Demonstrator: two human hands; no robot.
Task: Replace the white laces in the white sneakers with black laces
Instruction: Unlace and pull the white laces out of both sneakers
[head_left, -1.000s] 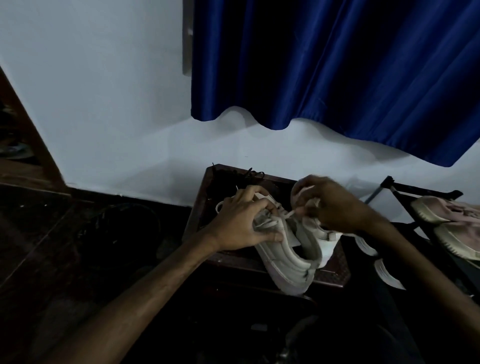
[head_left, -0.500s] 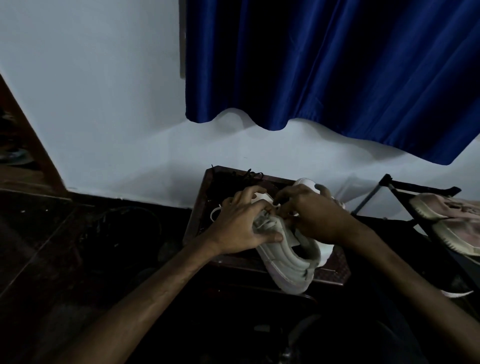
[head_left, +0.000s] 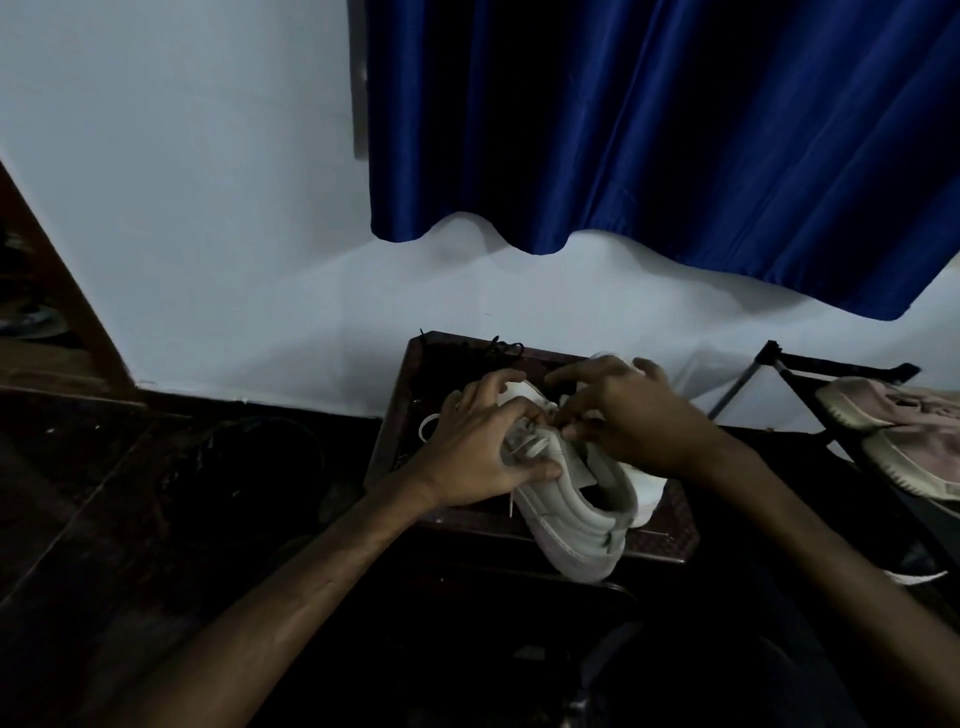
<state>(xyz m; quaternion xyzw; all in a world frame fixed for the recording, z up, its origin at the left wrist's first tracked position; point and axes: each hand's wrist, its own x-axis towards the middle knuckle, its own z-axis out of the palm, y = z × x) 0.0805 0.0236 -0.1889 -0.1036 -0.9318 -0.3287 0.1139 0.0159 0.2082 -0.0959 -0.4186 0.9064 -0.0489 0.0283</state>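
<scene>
A white sneaker (head_left: 576, 514) lies on a small dark wooden table (head_left: 660, 540), heel toward me. My left hand (head_left: 480, 447) grips its left side over the white laces (head_left: 524, 444). My right hand (head_left: 631, 415) pinches the white lace at the eyelets near the tongue. A loop of white lace (head_left: 427, 426) sticks out left of my left hand. The second white sneaker (head_left: 647, 488) lies behind, mostly hidden by my right hand. Black laces (head_left: 501, 349) lie at the table's far edge.
A blue curtain (head_left: 675, 130) hangs on the white wall behind the table. At the right, a black rack (head_left: 841, 447) holds a pair of pinkish shoes (head_left: 909, 431). Dark floor and a dark round object (head_left: 260, 457) lie to the left.
My right hand moved left from the lace it had pulled out and now pinches the lace at the eyelets beside my left hand. The left hand kept its hold.
</scene>
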